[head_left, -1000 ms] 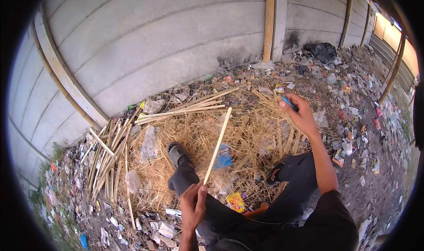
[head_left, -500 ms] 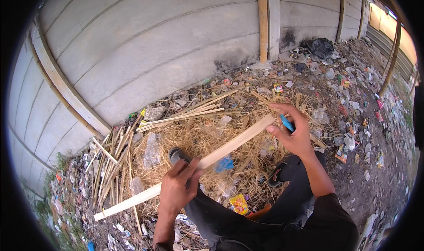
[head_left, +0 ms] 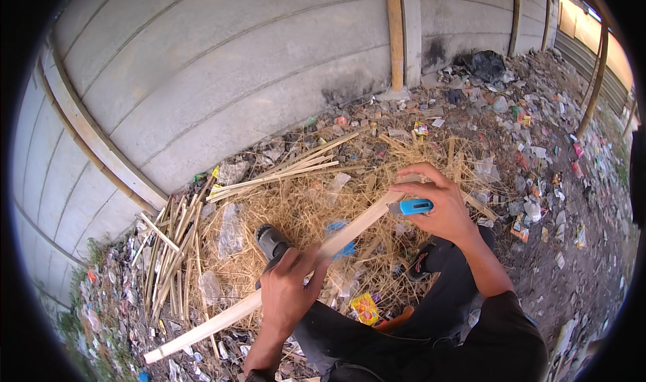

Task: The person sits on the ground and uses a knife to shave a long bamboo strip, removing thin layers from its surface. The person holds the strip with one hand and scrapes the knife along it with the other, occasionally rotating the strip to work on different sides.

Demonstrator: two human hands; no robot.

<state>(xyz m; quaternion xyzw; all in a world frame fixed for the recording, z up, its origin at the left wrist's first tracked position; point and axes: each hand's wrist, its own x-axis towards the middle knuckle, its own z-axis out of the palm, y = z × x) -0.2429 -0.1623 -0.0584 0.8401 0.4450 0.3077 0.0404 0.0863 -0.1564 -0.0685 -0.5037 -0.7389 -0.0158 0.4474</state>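
A long, flat, pale bamboo strip (head_left: pixel 219 321) lies slantwise over my legs, its near end low at the left and its far end up at the right. My left hand (head_left: pixel 288 293) is closed around it near the middle. At the far end, my right hand (head_left: pixel 445 206) holds a blue utility knife (head_left: pixel 414 207), its tip side against the strip's edge. The fingers of that hand also reach over the strip's end. How far the blade is out is hard to make out.
Cut strips (head_left: pixel 171 261) lie in a pile at the left, and more sticks (head_left: pixel 282 172) lie beyond the strip. Shavings (head_left: pixel 289 210) cover the ground around my feet. A grey concrete wall (head_left: pixel 256 52) rises behind, with a post (head_left: pixel 395 39). Litter (head_left: pixel 531 153) is strewn to the right.
The blue knife has turned from pointing up in my right hand to lying against the strip. My left hand has shifted slightly right and down, and the strip's near end is lower.
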